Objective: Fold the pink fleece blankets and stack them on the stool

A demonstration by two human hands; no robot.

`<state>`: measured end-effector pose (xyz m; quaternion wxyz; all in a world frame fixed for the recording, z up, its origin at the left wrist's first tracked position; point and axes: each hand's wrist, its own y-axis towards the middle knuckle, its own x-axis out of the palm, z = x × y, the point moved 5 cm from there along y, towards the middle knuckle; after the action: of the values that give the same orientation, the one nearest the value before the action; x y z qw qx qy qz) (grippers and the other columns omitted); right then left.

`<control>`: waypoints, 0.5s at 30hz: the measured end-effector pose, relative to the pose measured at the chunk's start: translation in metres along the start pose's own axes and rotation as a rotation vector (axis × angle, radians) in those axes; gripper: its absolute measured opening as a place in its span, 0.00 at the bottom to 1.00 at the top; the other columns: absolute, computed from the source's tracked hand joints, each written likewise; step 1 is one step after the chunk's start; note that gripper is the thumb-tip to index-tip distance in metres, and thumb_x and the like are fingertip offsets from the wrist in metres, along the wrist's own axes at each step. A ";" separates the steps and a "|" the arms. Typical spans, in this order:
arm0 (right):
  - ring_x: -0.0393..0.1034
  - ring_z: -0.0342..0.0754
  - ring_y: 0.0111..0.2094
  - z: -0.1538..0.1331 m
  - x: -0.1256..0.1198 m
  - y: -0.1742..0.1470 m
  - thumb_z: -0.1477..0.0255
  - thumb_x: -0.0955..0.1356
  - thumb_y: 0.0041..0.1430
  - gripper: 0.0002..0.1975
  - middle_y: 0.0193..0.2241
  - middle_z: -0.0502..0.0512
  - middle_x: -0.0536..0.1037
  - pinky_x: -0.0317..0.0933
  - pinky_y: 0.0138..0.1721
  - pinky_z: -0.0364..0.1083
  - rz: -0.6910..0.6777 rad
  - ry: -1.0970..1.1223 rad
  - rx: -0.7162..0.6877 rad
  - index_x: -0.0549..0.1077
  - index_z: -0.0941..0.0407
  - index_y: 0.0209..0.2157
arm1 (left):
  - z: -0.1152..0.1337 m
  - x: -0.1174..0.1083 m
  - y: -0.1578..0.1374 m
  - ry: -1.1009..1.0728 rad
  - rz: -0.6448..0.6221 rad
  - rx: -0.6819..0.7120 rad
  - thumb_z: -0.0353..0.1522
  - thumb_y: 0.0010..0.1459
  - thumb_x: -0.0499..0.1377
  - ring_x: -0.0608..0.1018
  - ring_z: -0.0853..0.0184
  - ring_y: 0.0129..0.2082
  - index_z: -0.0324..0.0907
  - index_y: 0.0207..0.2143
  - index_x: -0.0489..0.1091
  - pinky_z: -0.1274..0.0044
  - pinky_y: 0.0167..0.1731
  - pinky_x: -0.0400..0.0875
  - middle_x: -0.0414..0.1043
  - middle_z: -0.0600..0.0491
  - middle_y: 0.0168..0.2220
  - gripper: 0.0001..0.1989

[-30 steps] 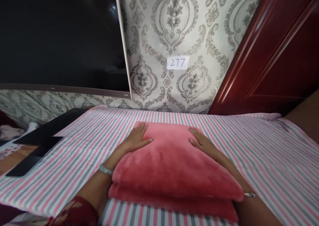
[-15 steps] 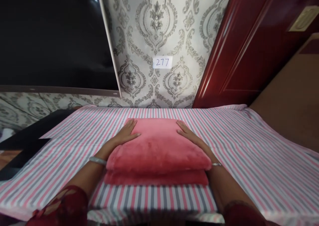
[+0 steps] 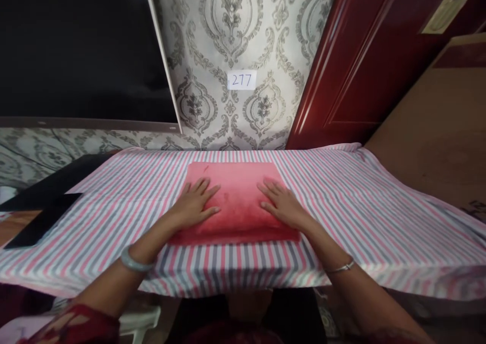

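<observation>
A folded pink-red plush blanket [image 3: 235, 202] lies on the striped tablecloth [image 3: 353, 207] in front of me. My left hand [image 3: 194, 202] rests palm down on the blanket's left side, fingers spread. On the right side my right hand [image 3: 280, 202] lies the same way, its fingers apart and flat on the plush. Both hands touch the top surface without gripping it. A pale bangle [image 3: 134, 260] circles the left wrist, and a thin bracelet [image 3: 343, 267] sits on the right one.
A large black screen [image 3: 83, 50] stands at the back left. Patterned wallpaper with a paper label reading 277 [image 3: 242, 80] is behind the table. To the right are a dark red door [image 3: 341, 81] and a cardboard box [image 3: 436, 131]. A white stool [image 3: 142, 318] shows below the table.
Both hands have moved from the blanket's far side edges onto its top, nearer to me, with fingers spread. The blanket looks flatter. The view has tilted down.
</observation>
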<state>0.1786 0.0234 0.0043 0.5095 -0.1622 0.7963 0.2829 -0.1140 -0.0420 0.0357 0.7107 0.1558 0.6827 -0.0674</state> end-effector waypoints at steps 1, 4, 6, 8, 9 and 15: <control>0.40 0.60 0.71 0.000 0.010 -0.008 0.52 0.57 0.69 0.30 0.70 0.54 0.51 0.49 0.64 0.67 -0.008 -0.010 0.018 0.54 0.45 0.69 | -0.002 0.009 -0.007 0.012 0.028 -0.020 0.52 0.65 0.47 0.48 0.50 0.72 0.47 0.70 0.52 0.52 0.66 0.43 0.44 0.42 0.72 0.36; 0.39 0.57 0.71 0.009 0.031 -0.024 0.56 0.56 0.70 0.29 0.70 0.54 0.52 0.51 0.65 0.63 0.030 0.001 0.032 0.55 0.47 0.69 | -0.009 0.028 -0.019 0.033 0.092 -0.019 0.50 0.67 0.46 0.49 0.53 0.72 0.46 0.70 0.52 0.53 0.67 0.42 0.45 0.43 0.72 0.34; 0.38 0.56 0.72 0.016 0.036 -0.027 0.56 0.57 0.70 0.29 0.70 0.53 0.53 0.49 0.67 0.62 0.069 0.022 0.019 0.56 0.48 0.69 | -0.013 0.032 -0.019 0.030 0.090 -0.006 0.50 0.67 0.47 0.48 0.54 0.72 0.47 0.70 0.51 0.53 0.67 0.42 0.44 0.44 0.72 0.34; 0.39 0.55 0.72 0.020 0.037 -0.025 0.57 0.57 0.70 0.29 0.70 0.54 0.54 0.46 0.68 0.62 0.078 0.046 0.015 0.57 0.50 0.68 | -0.014 0.032 -0.017 0.023 0.078 -0.012 0.50 0.67 0.46 0.48 0.54 0.72 0.47 0.70 0.51 0.53 0.67 0.42 0.44 0.44 0.72 0.34; 0.39 0.56 0.72 0.021 0.036 -0.023 0.57 0.57 0.70 0.29 0.70 0.55 0.54 0.45 0.68 0.61 0.072 0.055 0.017 0.57 0.51 0.68 | -0.014 0.030 -0.016 0.022 0.076 -0.016 0.50 0.67 0.46 0.48 0.54 0.72 0.46 0.70 0.51 0.53 0.67 0.42 0.44 0.43 0.72 0.34; 0.40 0.56 0.71 0.010 0.025 -0.021 0.57 0.58 0.71 0.28 0.70 0.55 0.52 0.48 0.65 0.65 0.003 0.012 0.120 0.57 0.49 0.68 | -0.010 0.024 -0.013 0.011 0.052 -0.035 0.49 0.67 0.46 0.47 0.53 0.72 0.45 0.70 0.51 0.53 0.66 0.42 0.44 0.42 0.72 0.34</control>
<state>0.1867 0.0142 -0.0273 0.5130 -0.1318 0.8151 0.2347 -0.1262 -0.0481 0.0104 0.7111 0.1613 0.6834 -0.0359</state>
